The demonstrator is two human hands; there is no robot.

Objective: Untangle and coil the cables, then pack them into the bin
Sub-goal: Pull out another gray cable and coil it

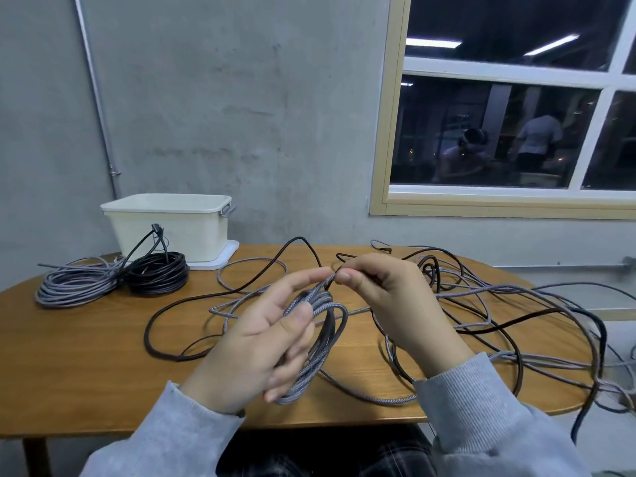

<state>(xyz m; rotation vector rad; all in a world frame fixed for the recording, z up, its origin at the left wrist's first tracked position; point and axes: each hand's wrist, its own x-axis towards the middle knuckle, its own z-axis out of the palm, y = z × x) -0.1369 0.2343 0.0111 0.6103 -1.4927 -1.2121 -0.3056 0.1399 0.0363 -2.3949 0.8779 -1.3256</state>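
From the head view, the left hand (pixel 261 342) holds a small grey coil (pixel 318 333) above the table (pixel 86 339), thumb pressed on the loops and fingers curled behind them. The right hand (pixel 389 297) pinches the same grey cable just past the coil, between thumb and forefinger. The step in hand looks like laying another loop. To do it well, the right hand should feed slack in loops of even size, letting the cable twist freely so no kink forms, while the left thumb lifts only enough to take each turn.

The rest of this cable runs into the tangle (pixel 499 321) on the right, crossed by a dark cable (pixel 192 304); that crossing will likely snag the pull and needs clearing first. Part of the tangle hangs over the table's right edge. At far left lie a finished grey coil (pixel 74 287) and a black coil (pixel 160 275), touching, just before the white bin (pixel 172 228), not yet packed. A window (pixel 509 108) is behind.
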